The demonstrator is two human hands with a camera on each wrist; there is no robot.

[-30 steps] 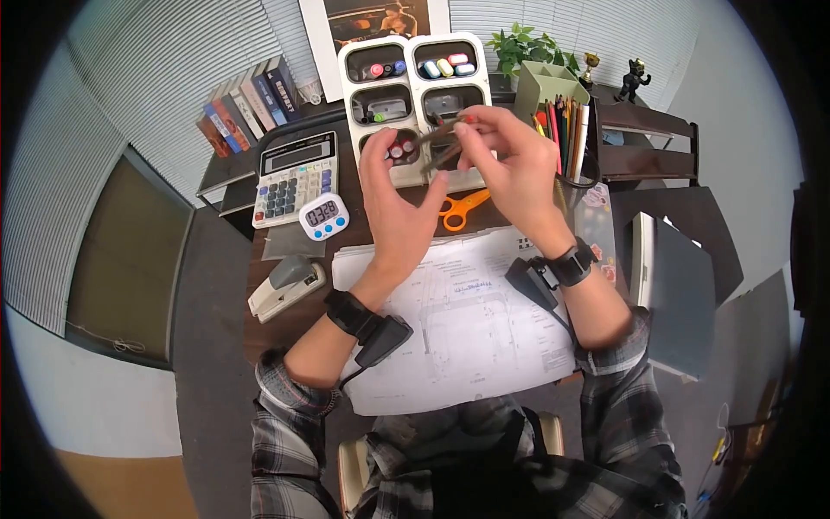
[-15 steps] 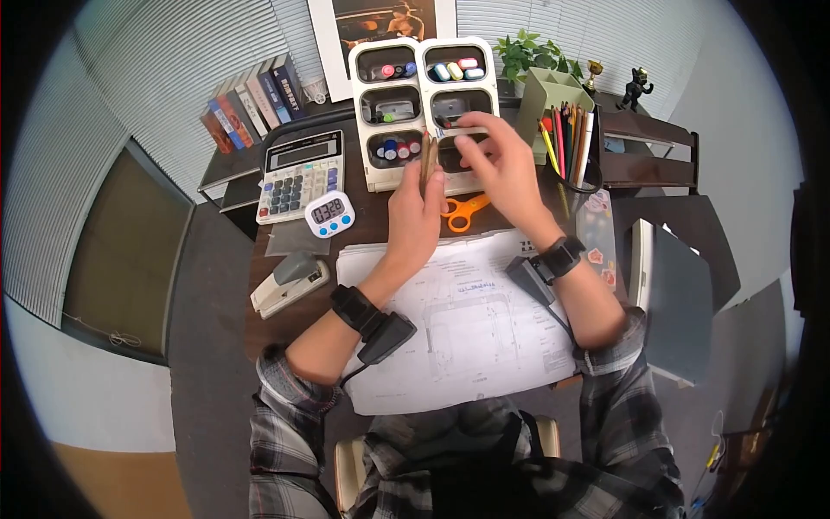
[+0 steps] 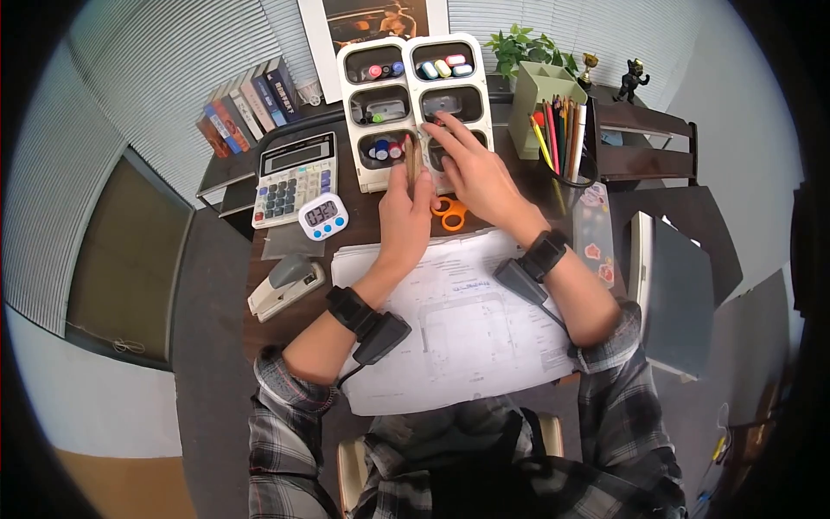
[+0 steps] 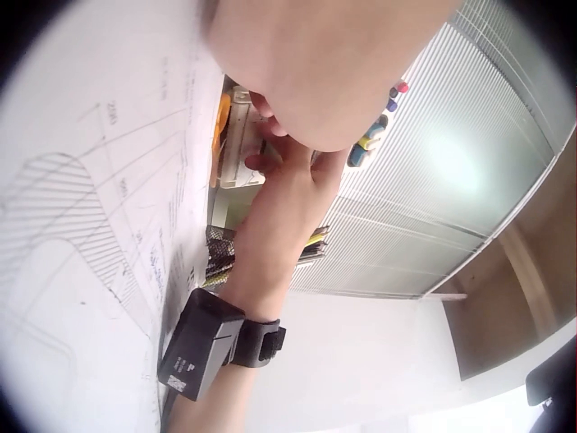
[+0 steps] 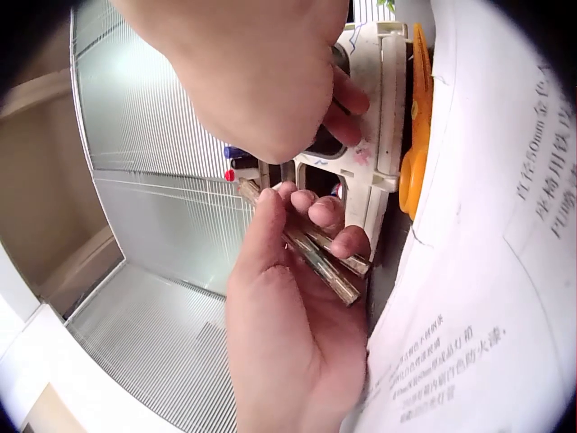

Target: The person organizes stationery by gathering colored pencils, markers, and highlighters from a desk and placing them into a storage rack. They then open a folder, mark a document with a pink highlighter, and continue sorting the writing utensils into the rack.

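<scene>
Several slim brown-gold sticks (image 3: 413,163) stand in the grip of my left hand (image 3: 405,212), at the front of the white organizer (image 3: 372,184). In the right wrist view, the fingers and thumb of the left hand (image 5: 297,334) curl round the sticks (image 5: 320,271). My right hand (image 3: 493,186) is over the organizer's right column, fingers spread and reaching toward its middle and lower compartments. The right wrist view shows its fingertips (image 5: 347,113) at a compartment opening; a dark edge beside them is unclear. Orange scissors (image 3: 451,214) lie just below the hands.
Left of the organizer are a calculator (image 3: 296,182), a white timer (image 3: 323,216) and a stapler (image 3: 287,287). Printed sheets (image 3: 467,346) lie under the forearms. A mesh cup of pencils (image 3: 575,169) and a green holder (image 3: 526,112) stand to the right.
The left hand first opened wide beside the right hand, then gripped the sticks upright. The right hand has let go of them and moved left and slightly down over the organizer.
</scene>
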